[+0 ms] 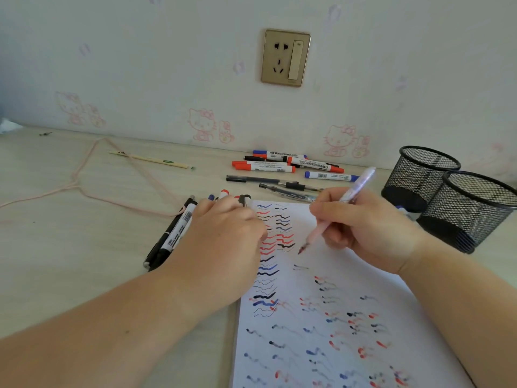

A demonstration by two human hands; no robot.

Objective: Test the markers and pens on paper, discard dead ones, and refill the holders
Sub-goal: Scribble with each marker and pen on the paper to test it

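Note:
A white sheet of paper (pixel 321 275) covered in red, blue and black squiggles lies on the desk. My right hand (pixel 366 228) holds a pink and lilac pen (pixel 316 232) in a writing grip, its tip just above or touching the paper. My left hand (pixel 223 236) rests palm down on the paper's left edge, over a bunch of markers and pens (pixel 173 233) whose ends stick out past my fingers. Whether it grips any of them is hidden. More markers (pixel 279 163) and pens (pixel 279 186) lie beyond the paper. Two black mesh holders (pixel 419 175) (pixel 470 211) stand at the right.
A pink cord (pixel 92 189) loops over the left of the desk (pixel 70 233). A pale pencil-like stick (pixel 151 160) lies at the back left. The wall with a socket (pixel 285 57) runs along the desk's far edge.

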